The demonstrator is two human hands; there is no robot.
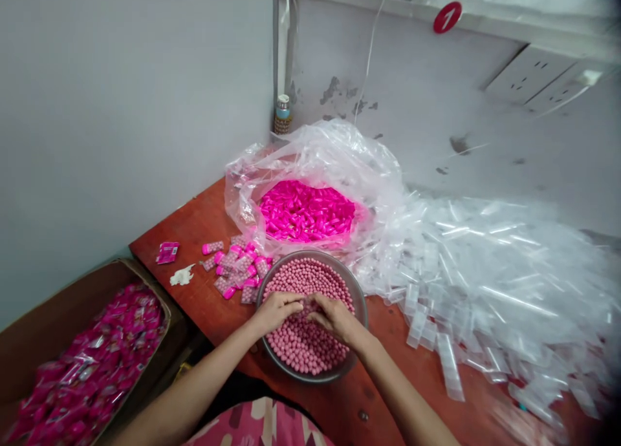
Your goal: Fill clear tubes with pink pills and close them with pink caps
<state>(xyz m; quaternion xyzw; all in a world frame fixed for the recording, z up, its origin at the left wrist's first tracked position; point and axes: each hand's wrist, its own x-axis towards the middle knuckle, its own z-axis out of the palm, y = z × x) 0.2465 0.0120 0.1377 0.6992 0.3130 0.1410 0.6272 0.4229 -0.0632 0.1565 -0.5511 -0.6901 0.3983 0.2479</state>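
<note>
A round grey bowl [361, 304] holds many small pink beads [305, 359]. Over its middle, my left hand [281, 309] and my right hand [332, 317] come together, fingers bent toward each other. Something small and clear seems to be between the fingertips, too blurred to name. Left of the bowl lies a pile of small clear containers [240, 265] with pink caps and beads inside. Behind the bowl, an open clear plastic bag [339, 148] holds many bright pink caps [305, 210].
Clear empty containers [449, 365] spread over the red table [383, 381] at the right. A cardboard box [167, 317] of pink packets [97, 362] stands at the lower left. One pink packet [167, 253] lies near the left edge. A bottle [282, 115] stands in the corner.
</note>
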